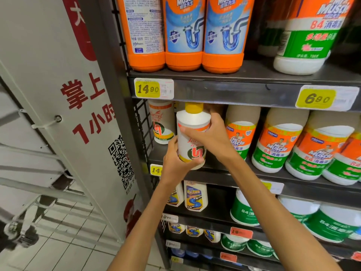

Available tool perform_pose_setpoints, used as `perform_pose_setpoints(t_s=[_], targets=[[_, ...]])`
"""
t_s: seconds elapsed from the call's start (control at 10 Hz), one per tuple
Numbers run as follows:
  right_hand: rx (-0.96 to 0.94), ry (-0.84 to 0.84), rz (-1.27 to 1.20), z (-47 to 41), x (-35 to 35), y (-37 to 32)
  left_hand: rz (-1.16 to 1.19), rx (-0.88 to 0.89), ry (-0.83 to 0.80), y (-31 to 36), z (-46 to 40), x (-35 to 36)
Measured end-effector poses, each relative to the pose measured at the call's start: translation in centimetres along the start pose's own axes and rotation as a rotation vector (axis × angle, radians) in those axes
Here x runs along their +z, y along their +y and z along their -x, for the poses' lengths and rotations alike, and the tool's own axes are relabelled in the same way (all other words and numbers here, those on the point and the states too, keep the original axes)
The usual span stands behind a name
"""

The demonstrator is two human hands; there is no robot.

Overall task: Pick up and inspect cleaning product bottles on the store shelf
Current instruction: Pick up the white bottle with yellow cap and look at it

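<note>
The left hand (173, 163) is gripping the lower part of a white bottle (192, 137), with the thumb curling over the front just under the red and green logo and the fingers wrapping behind. The right hand (210, 137) is holding the same bottle higher up, its fingers curling across the shoulder and its thumb going round the back near the yellow cap (194, 107). The bottle is standing upright between the two hands, lifted in front of the shelf edge (230, 175) rather than resting on it.

Just to the left of the hands, a second white bottle (161, 122) of the same kind is sitting further back on the shelf. To the right of the right hand, a row of white, orange and green bottles (277, 141) is filling the same shelf. Above the hands, a yellow price tag (154, 88) is hanging on the shelf rail, and three orange bottles (184, 34) are standing over it. Below the forearms, smaller white bottles with blue and yellow labels (195, 196) are sitting on a lower shelf. Far to the left of the left hand, a white banner (78, 114) with red characters is hanging beside the rack
</note>
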State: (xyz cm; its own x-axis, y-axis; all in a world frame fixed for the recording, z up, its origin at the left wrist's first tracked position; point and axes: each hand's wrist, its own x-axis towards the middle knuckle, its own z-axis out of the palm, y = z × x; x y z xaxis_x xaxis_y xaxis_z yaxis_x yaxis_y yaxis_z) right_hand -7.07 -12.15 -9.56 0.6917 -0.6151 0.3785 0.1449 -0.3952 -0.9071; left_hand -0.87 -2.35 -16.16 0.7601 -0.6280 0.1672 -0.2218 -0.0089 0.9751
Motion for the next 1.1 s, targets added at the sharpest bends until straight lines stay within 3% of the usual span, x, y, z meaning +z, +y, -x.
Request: perform_pose_setpoints(t_s=[0.3,0.5,0.7,1.1], targets=[[0.177,0.106,0.013,-1.6,0.0,2.3,-0.106,0.002,-0.022,-1.2,-2.2,0.2],[0.071,-0.088,0.058,-1.0,-1.1,3.3,-0.108,0.005,0.002,-1.7,-3.0,-0.3],[0.073,-0.017,0.033,-0.7,-0.5,4.6,-0.092,-0.017,-0.044,-2.1,-3.6,-0.8],[0.082,-0.062,0.094,0.7,-1.0,4.1,-0.196,0.052,-0.135,-1.5,-3.1,-1.2]])
